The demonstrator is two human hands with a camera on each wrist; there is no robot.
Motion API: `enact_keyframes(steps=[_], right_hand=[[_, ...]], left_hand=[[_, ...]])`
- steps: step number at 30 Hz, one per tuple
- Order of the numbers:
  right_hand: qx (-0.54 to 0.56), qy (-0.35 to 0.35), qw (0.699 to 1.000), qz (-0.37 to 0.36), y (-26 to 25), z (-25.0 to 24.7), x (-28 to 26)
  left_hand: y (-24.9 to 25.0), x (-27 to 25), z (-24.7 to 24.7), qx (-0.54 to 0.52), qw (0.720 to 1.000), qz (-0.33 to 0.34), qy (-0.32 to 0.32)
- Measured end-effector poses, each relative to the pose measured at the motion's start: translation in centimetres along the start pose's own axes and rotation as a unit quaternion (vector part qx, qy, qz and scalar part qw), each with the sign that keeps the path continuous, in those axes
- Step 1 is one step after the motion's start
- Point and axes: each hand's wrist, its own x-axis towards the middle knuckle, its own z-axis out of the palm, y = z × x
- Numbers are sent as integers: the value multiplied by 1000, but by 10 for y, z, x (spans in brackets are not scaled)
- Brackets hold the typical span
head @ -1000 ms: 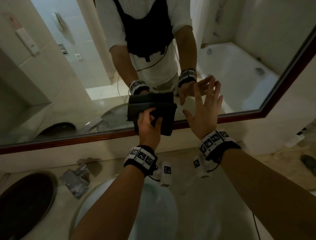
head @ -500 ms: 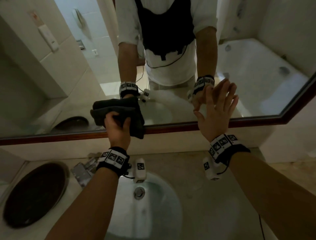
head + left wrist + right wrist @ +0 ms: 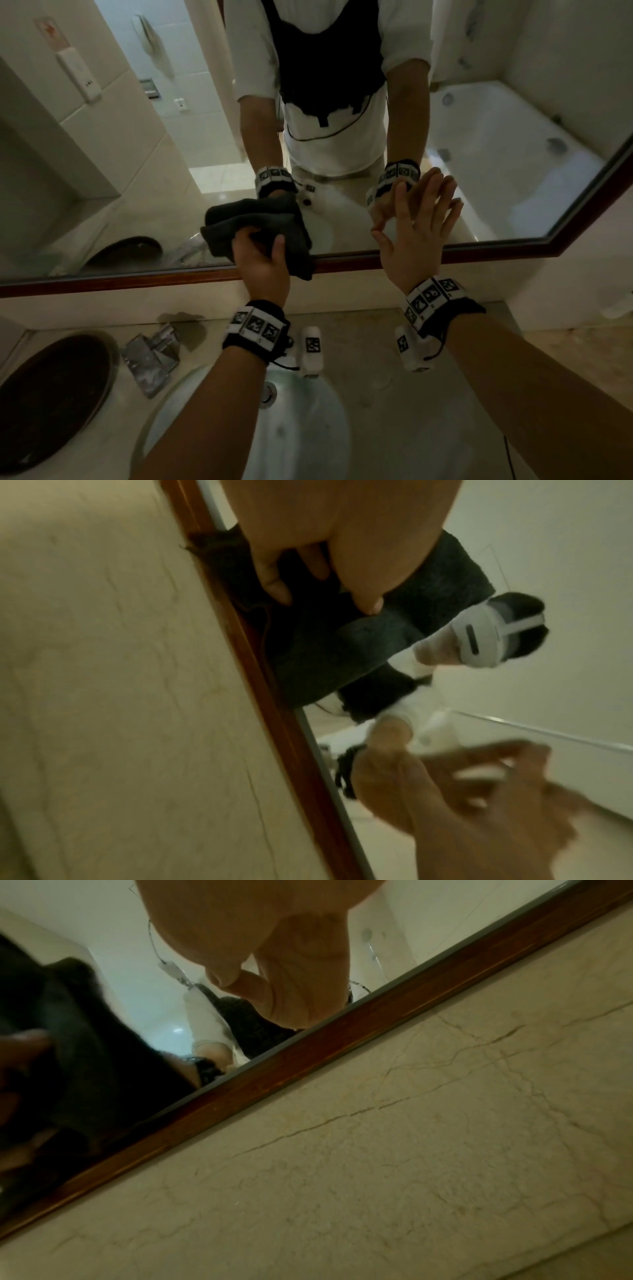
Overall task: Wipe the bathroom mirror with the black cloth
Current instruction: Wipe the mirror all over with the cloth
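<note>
Since a second ago the cloth (image 3: 255, 228) has slid left along the bottom of the mirror (image 3: 137, 154), then come back a bit to the right, and the sink (image 3: 301, 428) now shows below the arms.

There are two hands, one cloth and one mirror. The left hand (image 3: 262, 265) holds the cloth, with the thumb and fingers curled into it. It presses the cloth flat on the glass, low down, near the middle. The bottom of the cloth hangs over the brown frame (image 3: 137, 279).

The cloth is black and soft and fuzzy. It is bunched up in thick folds. The glass shows a second copy of it right above.

The right hand (image 3: 416, 236) is wide open, with the fingers straight and spread. It is up at the glass, to the right of the cloth and apart from it. I cannot tell if the fingertips touch the glass.

In the left wrist view the fingers (image 3: 274, 577) dig into the dark cloth (image 3: 342, 653) beside the frame (image 3: 260, 669).

On the counter, to the left of the sink, there is one dark round tray (image 3: 51, 401) and one shiny wrapper (image 3: 150, 359). One white tub (image 3: 507, 164) shows in the mirror, far off on the right.
</note>
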Motion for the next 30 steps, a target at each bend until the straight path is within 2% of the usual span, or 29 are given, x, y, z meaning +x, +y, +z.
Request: enact_keyframes(steps=[3, 7, 13, 16, 22, 30], right_hand=[[-6, -6, 1000, 1, -1, 0, 0], [-5, 1, 1000, -6, 0, 0, -2], [-4, 13, 1000, -15, 2, -4, -3], [-3, 11, 1000, -13, 2, -4, -3], [-3, 3, 1000, -5, 0, -5, -2], [2, -3, 1000, -8, 2, -2, -2]], left_hand=[[15, -19, 33, 2, 1000, -3, -25], [27, -39, 67, 43, 994, 50, -84], [38, -43, 60, 16, 990, 54, -129], [47, -27, 42, 8, 992, 68, -108], [69, 19, 12, 14, 997, 50, -49], [68, 16, 23, 70, 994, 78, -41]])
